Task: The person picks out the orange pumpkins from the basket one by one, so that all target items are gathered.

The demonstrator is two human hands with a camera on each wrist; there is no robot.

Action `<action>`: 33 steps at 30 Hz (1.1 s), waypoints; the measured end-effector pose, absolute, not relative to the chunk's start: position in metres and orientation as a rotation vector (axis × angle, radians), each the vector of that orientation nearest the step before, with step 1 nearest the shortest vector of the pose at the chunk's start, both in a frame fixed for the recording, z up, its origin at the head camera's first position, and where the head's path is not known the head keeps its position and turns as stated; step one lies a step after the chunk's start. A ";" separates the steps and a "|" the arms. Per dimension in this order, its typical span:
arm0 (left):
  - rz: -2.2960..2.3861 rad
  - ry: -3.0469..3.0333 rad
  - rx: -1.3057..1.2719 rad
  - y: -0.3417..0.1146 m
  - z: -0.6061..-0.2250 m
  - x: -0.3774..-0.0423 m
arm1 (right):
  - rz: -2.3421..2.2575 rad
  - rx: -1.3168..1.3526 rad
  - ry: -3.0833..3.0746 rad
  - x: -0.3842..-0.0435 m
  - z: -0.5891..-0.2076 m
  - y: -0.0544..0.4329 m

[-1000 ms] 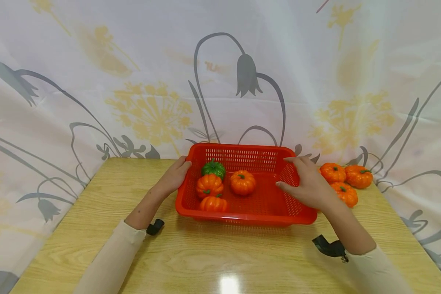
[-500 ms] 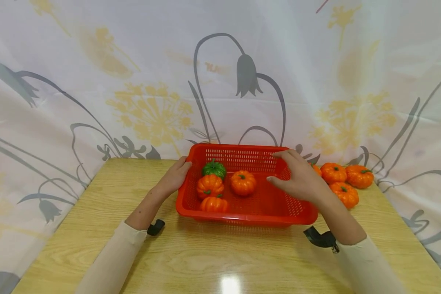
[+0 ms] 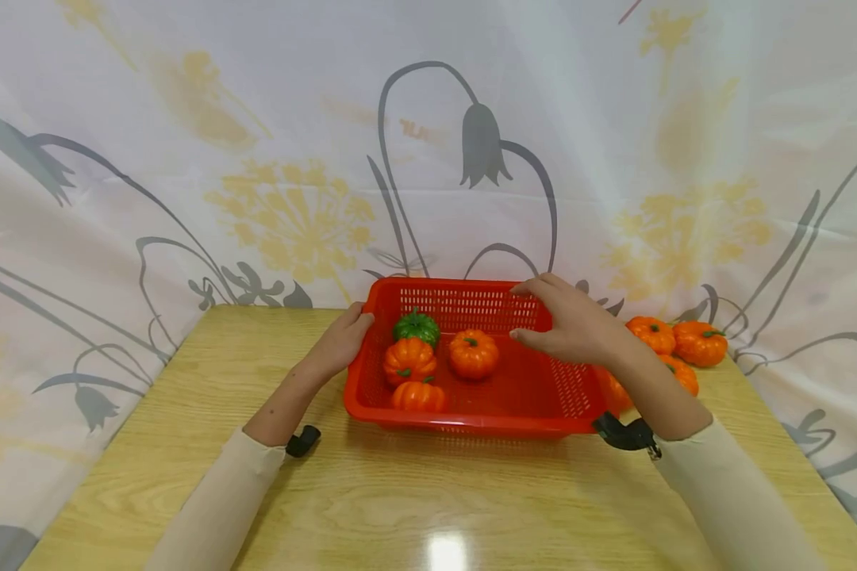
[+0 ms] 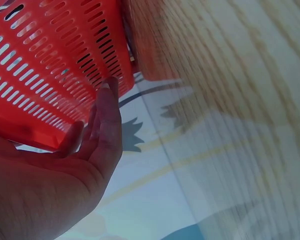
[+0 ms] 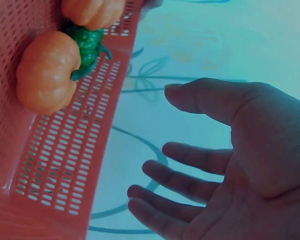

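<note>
Red plastic, so I'd expect the perforated basket (image 3: 471,423) to be light and slightly springy; it spans from the left hand (image 3: 339,342), which grips its rim, the best hold, to the right hand (image 3: 580,323), fingers spread, holding nothing. Inside, the orange pumpkin (image 3: 474,357) nearest the right hand looks light, firm and slick; I'd cup its ribbed sides, not its stem.

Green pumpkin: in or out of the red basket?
In. The green pumpkin sits within the red basket, behind an orange pumpkin.
</note>
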State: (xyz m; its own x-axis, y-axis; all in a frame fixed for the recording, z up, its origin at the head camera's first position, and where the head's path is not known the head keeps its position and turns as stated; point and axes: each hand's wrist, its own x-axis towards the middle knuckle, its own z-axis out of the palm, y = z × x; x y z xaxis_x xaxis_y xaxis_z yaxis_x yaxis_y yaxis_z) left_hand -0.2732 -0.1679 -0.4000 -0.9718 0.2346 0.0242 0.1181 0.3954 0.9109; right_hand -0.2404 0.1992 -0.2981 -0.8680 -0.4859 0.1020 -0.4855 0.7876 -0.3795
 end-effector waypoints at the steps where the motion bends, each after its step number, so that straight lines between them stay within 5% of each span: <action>1: 1.638 2.535 0.318 -0.167 -0.400 -0.273 | -0.618 -0.819 2.966 -0.242 -0.297 0.197; 15: 1.634 2.525 0.330 -0.167 -0.398 -0.270 | -0.410 -1.056 2.741 -0.289 -0.311 0.170; 33: 1.627 2.535 0.301 -0.166 -0.396 -0.269 | -0.202 -0.964 2.566 -0.309 -0.337 0.139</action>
State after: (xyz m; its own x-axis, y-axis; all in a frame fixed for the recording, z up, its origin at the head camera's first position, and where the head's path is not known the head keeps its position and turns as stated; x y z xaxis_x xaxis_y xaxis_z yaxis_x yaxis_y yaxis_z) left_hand -0.2689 -0.1659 -0.3959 -0.9737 0.2274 0.0110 0.1047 0.4042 0.9087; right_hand -0.3086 0.1392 -0.3366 -0.6870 -0.6582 -0.3079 -0.6019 0.7528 -0.2665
